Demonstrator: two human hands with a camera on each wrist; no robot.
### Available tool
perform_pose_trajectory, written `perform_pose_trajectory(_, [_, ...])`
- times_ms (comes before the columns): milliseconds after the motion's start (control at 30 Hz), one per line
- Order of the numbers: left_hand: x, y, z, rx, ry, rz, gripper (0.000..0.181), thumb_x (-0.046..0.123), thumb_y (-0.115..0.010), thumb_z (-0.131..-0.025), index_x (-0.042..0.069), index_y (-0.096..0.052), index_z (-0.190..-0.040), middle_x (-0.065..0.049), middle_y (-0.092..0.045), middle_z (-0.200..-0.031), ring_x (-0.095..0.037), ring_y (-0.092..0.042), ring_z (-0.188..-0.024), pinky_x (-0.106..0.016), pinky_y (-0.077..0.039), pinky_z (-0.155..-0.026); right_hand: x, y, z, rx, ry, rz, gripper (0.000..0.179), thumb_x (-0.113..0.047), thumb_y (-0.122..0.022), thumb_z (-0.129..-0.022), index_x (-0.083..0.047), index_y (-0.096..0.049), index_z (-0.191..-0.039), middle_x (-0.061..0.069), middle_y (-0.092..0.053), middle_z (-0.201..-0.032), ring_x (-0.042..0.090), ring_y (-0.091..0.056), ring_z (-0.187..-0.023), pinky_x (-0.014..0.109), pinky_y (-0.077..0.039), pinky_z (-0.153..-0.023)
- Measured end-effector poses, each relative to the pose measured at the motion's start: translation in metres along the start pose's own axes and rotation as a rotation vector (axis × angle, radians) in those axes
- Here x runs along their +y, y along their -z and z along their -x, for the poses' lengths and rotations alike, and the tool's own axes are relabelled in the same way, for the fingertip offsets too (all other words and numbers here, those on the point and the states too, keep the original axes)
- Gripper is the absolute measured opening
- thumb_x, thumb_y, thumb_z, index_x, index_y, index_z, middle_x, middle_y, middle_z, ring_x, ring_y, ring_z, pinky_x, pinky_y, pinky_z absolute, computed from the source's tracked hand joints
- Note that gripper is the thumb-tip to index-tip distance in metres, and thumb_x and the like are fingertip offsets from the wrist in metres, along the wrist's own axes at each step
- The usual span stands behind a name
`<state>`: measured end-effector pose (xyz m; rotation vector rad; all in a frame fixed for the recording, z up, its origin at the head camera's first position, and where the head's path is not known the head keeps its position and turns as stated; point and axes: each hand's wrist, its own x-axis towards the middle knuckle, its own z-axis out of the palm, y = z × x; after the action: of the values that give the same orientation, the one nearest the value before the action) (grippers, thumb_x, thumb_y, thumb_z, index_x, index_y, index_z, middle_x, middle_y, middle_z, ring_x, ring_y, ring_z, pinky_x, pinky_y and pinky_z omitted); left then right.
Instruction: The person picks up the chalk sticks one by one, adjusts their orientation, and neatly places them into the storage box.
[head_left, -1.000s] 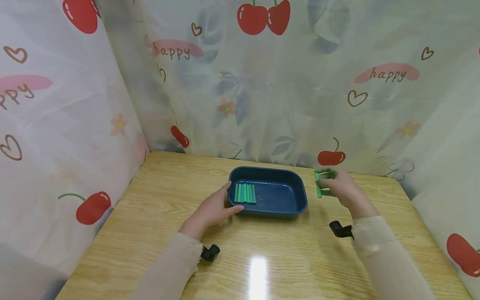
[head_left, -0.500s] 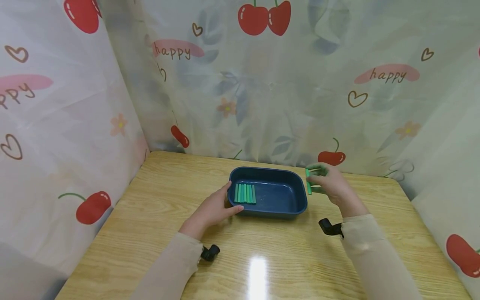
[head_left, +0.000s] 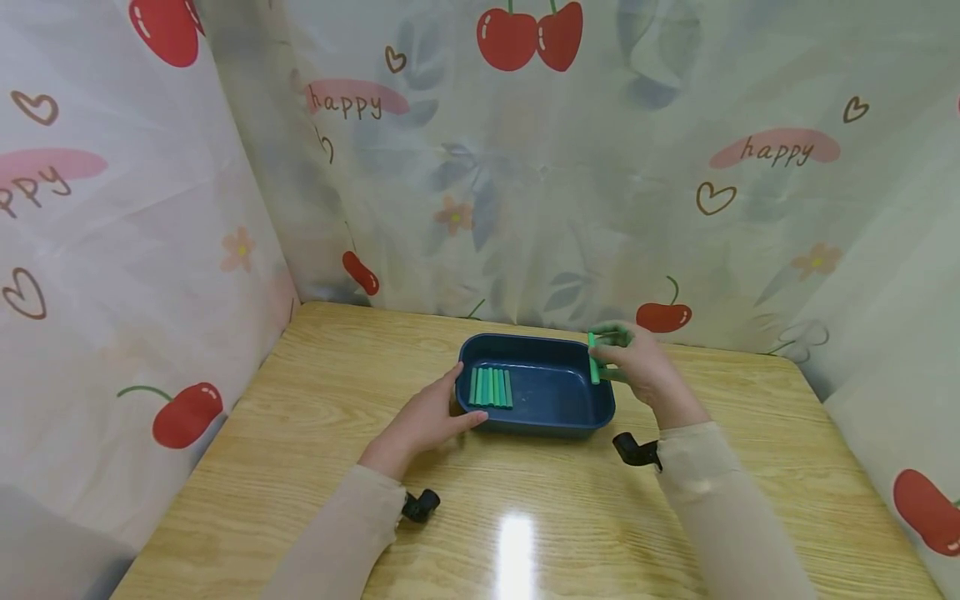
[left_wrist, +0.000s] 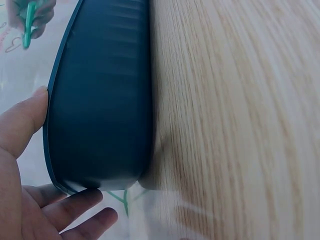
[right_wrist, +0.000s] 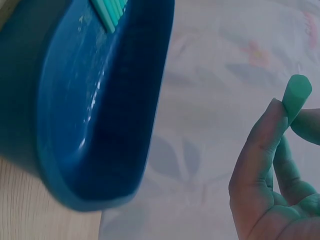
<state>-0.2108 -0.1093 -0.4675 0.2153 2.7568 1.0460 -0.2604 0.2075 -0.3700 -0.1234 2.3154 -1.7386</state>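
Observation:
A dark blue plastic basin [head_left: 547, 428] stands on the table, a row of several slim green sticks [head_left: 491, 388] lying side by side at its left end. My left hand [head_left: 426, 417] grips that end, thumb on the near rim and fingers around the outer wall, as the left wrist view shows. Over the basin's right rim, my right hand [head_left: 645, 367] pinches one more green stick [head_left: 594, 358] between thumb and fingers. In the right wrist view the stick's blunt round end [right_wrist: 298, 88] points up, apart from the basin.
The wood-grain table [head_left: 570, 517] reaches back to a printed curtain [head_left: 540, 208], which closes in the rear and both sides. Black wrist-worn cameras sit at the left cuff [head_left: 420, 506] and right cuff [head_left: 636, 451].
My right hand has carried its green stick leftward, from beside the basin to over its right rim. The left hand, basin and row of sticks have stayed put.

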Motion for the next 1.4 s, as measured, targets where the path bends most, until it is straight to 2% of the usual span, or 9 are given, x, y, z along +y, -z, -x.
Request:
perform_pose_trajectory(300, [0.0,0.0,0.001,-0.001,0.0,-0.005,0.102,0.061,-0.069,-0.087,0.018,-0.016,-0.162,-0.01,-0.029,-0.162,-0.03,-0.032,-0.146,-0.049,-0.031,-0.117,0.002,-0.02,-0.011,-0.001,-0.006,-0.057,0.046,-0.002,-0.06,-0.096,0.01,-0.044,-0.137,0.009,-0.056,-0.104,0.016,-0.062,-0.081,0.029,-0.059,-0.072])
perform_pose_trajectory(567, [0.001,0.0,0.002,-0.001,-0.001,-0.003,0.101,0.058,-0.07,-0.088,0.018,-0.016,-0.162,-0.01,-0.029,-0.162,-0.03,-0.033,-0.146,-0.049,-0.031,-0.117,0.009,-0.04,-0.021,0.009,-0.019,-0.056,0.046,-0.002,-0.06,-0.096,0.008,-0.047,-0.138,0.014,-0.056,-0.109,0.018,-0.061,-0.083,0.03,-0.059,-0.071])
perform_pose_trajectory(967, [0.001,0.0,0.001,-0.001,0.005,0.004,0.1,0.058,-0.07,-0.088,0.019,-0.015,-0.162,-0.009,-0.028,-0.163,-0.029,-0.032,-0.146,-0.049,-0.031,-0.117,0.034,-0.071,-0.044,0.012,-0.055,-0.037,0.037,-0.001,-0.064,-0.093,0.005,-0.058,-0.129,0.008,-0.06,-0.099,0.015,-0.061,-0.081,0.036,-0.059,-0.073])
perform_pose_trajectory(1100, [0.0,0.0,0.0,-0.006,0.006,0.002,0.1,0.059,-0.069,-0.089,0.019,-0.015,-0.163,-0.009,-0.028,-0.163,-0.029,-0.032,-0.147,-0.049,-0.031,-0.117,0.043,-0.079,-0.05,0.012,-0.076,-0.034,0.036,0.0,-0.064,-0.093,0.005,-0.058,-0.128,0.011,-0.061,-0.101,0.015,-0.063,-0.08,0.037,-0.059,-0.074])
perform_pose_trajectory(1267, [0.0,0.0,-0.001,-0.004,0.009,0.001,0.1,0.059,-0.069,-0.088,0.02,-0.015,-0.163,-0.008,-0.028,-0.163,-0.029,-0.032,-0.147,-0.049,-0.031,-0.117,0.051,-0.085,-0.056,0.018,-0.091,-0.019,0.037,0.001,-0.065,-0.092,0.006,-0.059,-0.128,0.015,-0.063,-0.106,0.016,-0.064,-0.08,0.031,-0.058,-0.068])
perform_pose_trajectory(1400, [0.0,0.0,-0.001,-0.006,0.011,-0.002,0.099,0.059,-0.068,-0.089,0.019,-0.015,-0.162,-0.009,-0.029,-0.163,-0.029,-0.033,-0.146,-0.049,-0.031,-0.117,0.055,-0.089,-0.061,0.014,-0.111,0.005,0.036,0.002,-0.066,-0.091,0.006,-0.06,-0.126,0.018,-0.064,-0.11,0.019,-0.064,-0.083,0.032,-0.059,-0.07])
